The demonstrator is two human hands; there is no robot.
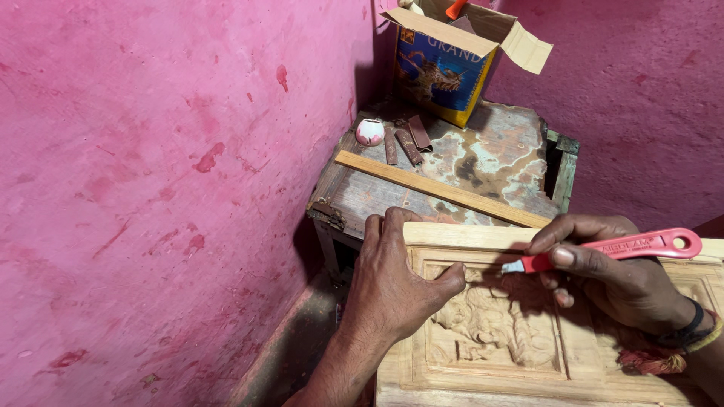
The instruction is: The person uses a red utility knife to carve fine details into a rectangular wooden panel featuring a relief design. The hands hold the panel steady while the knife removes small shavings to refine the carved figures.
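Note:
A pale carved wooden panel (pixel 498 354) with a raised relief figure in its recessed centre lies in front of me. My left hand (pixel 392 283) presses flat on the panel's upper left corner, fingers hooked over its far edge. A red-handled knife (pixel 618 249) is gripped in my right hand (pixel 611 275), its short blade tip touching the carving near the frame's upper inner edge. A dark band and threads circle my right wrist.
Behind the panel stands a worn small table (pixel 483 162) holding a long wooden strip (pixel 441 188), rolled brown sandpaper pieces (pixel 407 142), a small pink-and-white pot (pixel 369 132) and an open blue-and-yellow cardboard box (pixel 445 64). Pink walls close in at left and back.

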